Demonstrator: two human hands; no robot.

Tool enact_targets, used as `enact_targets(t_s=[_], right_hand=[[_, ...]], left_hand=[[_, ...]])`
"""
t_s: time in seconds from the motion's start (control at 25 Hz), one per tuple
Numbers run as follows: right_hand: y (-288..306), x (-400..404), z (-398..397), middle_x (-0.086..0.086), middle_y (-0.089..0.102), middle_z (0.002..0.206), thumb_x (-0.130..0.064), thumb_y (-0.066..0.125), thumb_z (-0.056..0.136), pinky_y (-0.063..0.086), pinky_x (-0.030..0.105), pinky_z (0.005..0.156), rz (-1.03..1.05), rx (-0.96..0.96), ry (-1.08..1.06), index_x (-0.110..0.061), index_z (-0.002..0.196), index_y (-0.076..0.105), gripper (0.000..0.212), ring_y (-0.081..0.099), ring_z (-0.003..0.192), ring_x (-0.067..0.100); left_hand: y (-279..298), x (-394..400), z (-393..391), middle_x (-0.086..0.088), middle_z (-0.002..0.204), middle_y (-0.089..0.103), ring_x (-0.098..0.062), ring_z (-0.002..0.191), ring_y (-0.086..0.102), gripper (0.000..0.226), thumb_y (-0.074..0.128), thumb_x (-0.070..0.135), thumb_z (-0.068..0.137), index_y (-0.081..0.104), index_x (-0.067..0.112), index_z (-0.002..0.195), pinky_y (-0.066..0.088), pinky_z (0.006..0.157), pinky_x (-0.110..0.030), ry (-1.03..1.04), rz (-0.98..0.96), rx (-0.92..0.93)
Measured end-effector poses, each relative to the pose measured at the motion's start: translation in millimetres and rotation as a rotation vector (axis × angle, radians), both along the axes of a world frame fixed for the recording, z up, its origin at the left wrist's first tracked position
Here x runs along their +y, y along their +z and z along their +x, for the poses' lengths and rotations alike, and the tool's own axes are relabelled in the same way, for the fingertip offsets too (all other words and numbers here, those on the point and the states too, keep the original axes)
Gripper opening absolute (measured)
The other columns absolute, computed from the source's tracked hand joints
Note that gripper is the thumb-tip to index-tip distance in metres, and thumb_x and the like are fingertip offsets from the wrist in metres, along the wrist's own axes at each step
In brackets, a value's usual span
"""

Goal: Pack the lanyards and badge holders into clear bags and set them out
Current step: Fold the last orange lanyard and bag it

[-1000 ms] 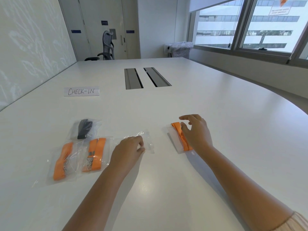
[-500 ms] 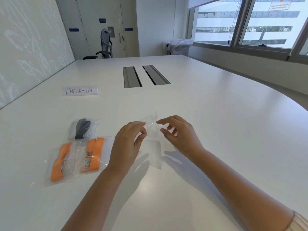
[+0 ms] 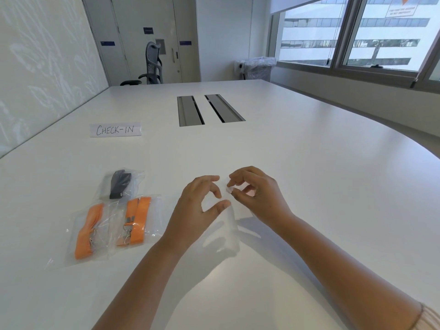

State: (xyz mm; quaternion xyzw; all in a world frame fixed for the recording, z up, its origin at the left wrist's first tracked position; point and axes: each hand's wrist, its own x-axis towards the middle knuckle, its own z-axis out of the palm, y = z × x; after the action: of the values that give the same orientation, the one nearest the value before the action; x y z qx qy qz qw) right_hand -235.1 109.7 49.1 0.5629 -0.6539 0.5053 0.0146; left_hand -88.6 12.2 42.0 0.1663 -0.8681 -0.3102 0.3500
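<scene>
So, near to far, from the head camera:

Counter: big white one, everything sits on it.
Empty clear bag: hangs between the two hands, bottom end down by the counter just in front of them; it's see-through, so the edges are hard to make out.
Left hand: thumb and fingers curled in a ring, thumb tip pressed against the bag's upper part.
Right hand: fingers pinched narrow on the bag's top edge, right next to the left hand.
Packed orange bags: two lying flat left of the left hand, one nearest the counter edge, the other just beside it, each with an orange lanyard and a metal clip inside.
Packed black bag: just behind the orange pair, dark lanyard inside.
Sign: handwritten "CHECK-IN", farther back on the left.
Cable slots: two grey ones mid-counter.
Office chair: at the far end by the doors.
</scene>
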Motion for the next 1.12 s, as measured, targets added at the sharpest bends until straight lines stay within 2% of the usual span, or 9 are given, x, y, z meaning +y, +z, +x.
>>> enact_targets(t_s=[0.12, 0.24, 0.4, 0.52, 0.6, 0.84, 0.92, 1.04, 1.12], right_hand=[[2, 1, 2, -0.013, 0.058, 0.092, -0.005, 0.071, 0.078, 0.050, 0.013, 0.069, -0.018, 0.056, 0.083, -0.019, 0.078, 0.062, 0.017, 0.058, 0.082, 0.005], [3, 2, 5, -0.011, 0.058, 0.093, -0.003, 0.070, 0.078, 0.050, 0.013, 0.071, -0.007, 0.101, 0.171, -0.016, 0.076, 0.061, 0.016, 0.058, 0.085, 0.003], [2, 2, 9, -0.018, 0.059, 0.098, -0.008, 0.067, 0.082, 0.052, 0.022, 0.076, 0.006, 0.098, 0.166, -0.025, 0.090, 0.066, 0.019, 0.061, 0.089, 0.007], [6, 1, 12, -0.023, 0.059, 0.100, -0.010, 0.062, 0.085, 0.052, 0.016, 0.072, -0.070, -0.063, 0.083, -0.044, 0.095, 0.058, 0.036, 0.062, 0.090, 0.003], [7, 0, 11, -0.023, 0.059, 0.099, -0.007, 0.058, 0.086, 0.053, 0.017, 0.068, -0.095, -0.128, 0.037, -0.044, 0.091, 0.057, 0.037, 0.062, 0.088, 0.002], [2, 0, 13, -0.017, 0.058, 0.102, -0.003, 0.046, 0.087, 0.047, 0.014, 0.072, 0.076, 0.012, 0.139, -0.041, 0.089, 0.061, 0.041, 0.056, 0.095, -0.001], [3, -1, 13, -0.016, 0.061, 0.099, -0.005, 0.046, 0.089, 0.050, 0.016, 0.070, 0.105, -0.087, 0.123, -0.039, 0.091, 0.059, 0.037, 0.059, 0.088, -0.001], [7, -1, 12, -0.003, 0.070, 0.088, -0.015, 0.056, 0.090, 0.053, 0.020, 0.060, 0.116, -0.410, 0.161, -0.034, 0.100, 0.058, 0.021, 0.066, 0.074, 0.006], [9, 0, 12, 0.001, 0.071, 0.082, -0.014, 0.064, 0.086, 0.052, 0.020, 0.059, 0.179, -0.467, 0.233, -0.032, 0.104, 0.057, 0.026, 0.067, 0.071, 0.009]], left_hand=[[1, 2, -1, 0.017, 0.113, 0.049, -0.003, 0.115, 0.046, 0.054, 0.053, 0.068, 0.062, 0.043, 0.028, 0.097, 0.033, 0.093, -0.014, -0.050, 0.271, -0.020], [1, 2, -2, 0.015, 0.128, 0.039, -0.004, 0.123, 0.037, 0.069, 0.057, 0.064, 0.056, 0.036, 0.030, 0.112, 0.030, 0.091, -0.014, -0.094, 0.378, -0.110], [-2, 4, -3, 0.015, 0.127, 0.040, -0.006, 0.123, 0.038, 0.080, 0.071, 0.055, 0.060, 0.032, 0.030, 0.125, 0.036, 0.098, -0.026, -0.039, 0.247, -0.169], [-1, 3, -2, 0.018, 0.126, 0.035, -0.008, 0.123, 0.037, 0.080, 0.075, 0.046, 0.064, 0.030, 0.031, 0.128, 0.034, 0.107, -0.040, 0.054, 0.121, -0.102], [1, 2, -1, 0.013, 0.135, 0.032, -0.010, 0.127, 0.035, 0.089, 0.075, 0.049, 0.064, 0.025, 0.030, 0.135, 0.031, 0.109, -0.046, 0.097, 0.037, -0.097], [0, 2, -1, 0.010, 0.150, 0.017, -0.009, 0.137, 0.019, 0.103, 0.071, 0.058, 0.063, 0.011, 0.033, 0.143, 0.016, 0.114, -0.052, 0.112, -0.103, -0.189], [0, 2, -1, 0.009, 0.151, 0.016, -0.009, 0.137, 0.018, 0.104, 0.071, 0.057, 0.064, 0.010, 0.033, 0.144, 0.013, 0.115, -0.051, 0.126, -0.127, -0.193], [1, 2, 0, 0.008, 0.152, 0.014, -0.010, 0.139, 0.014, 0.103, 0.071, 0.058, 0.064, 0.005, 0.041, 0.141, 0.007, 0.116, -0.050, 0.129, -0.186, -0.210], [1, 3, 0, 0.010, 0.153, 0.010, -0.009, 0.140, 0.011, 0.101, 0.069, 0.060, 0.064, -0.005, 0.051, 0.132, 0.003, 0.116, -0.049, 0.103, -0.223, -0.237]])
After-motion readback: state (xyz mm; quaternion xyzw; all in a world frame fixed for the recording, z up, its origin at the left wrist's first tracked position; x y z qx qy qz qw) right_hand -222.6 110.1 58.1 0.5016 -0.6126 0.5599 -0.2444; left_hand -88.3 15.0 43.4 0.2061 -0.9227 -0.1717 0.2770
